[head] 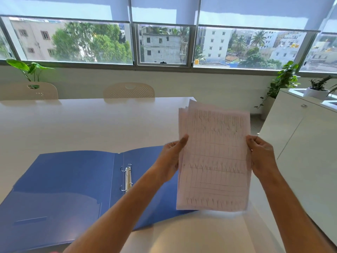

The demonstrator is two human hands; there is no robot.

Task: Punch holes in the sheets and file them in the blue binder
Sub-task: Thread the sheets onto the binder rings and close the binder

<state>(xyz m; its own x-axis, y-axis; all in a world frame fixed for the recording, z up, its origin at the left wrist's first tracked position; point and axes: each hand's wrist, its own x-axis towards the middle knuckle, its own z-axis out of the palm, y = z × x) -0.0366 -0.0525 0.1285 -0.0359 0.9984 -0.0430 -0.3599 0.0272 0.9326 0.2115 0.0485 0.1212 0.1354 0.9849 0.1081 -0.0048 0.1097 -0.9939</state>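
The left hand (170,157) pinches the left edge of the sheets (214,157), thumb on the front; the right hand (262,156) grips the right edge. The sheets are held upright above the table (91,125), their tops slightly fanned. Below and to the left, the blue binder (63,189) lies open flat, its rings (126,177) parted.

I see the sheets (215,157), a thin pinkish stack with faint ruled grid markings, upright and slightly fanned at the top, raised above the table; the blue binder (69,181) lies open flat, its metal rings (127,177) parted.
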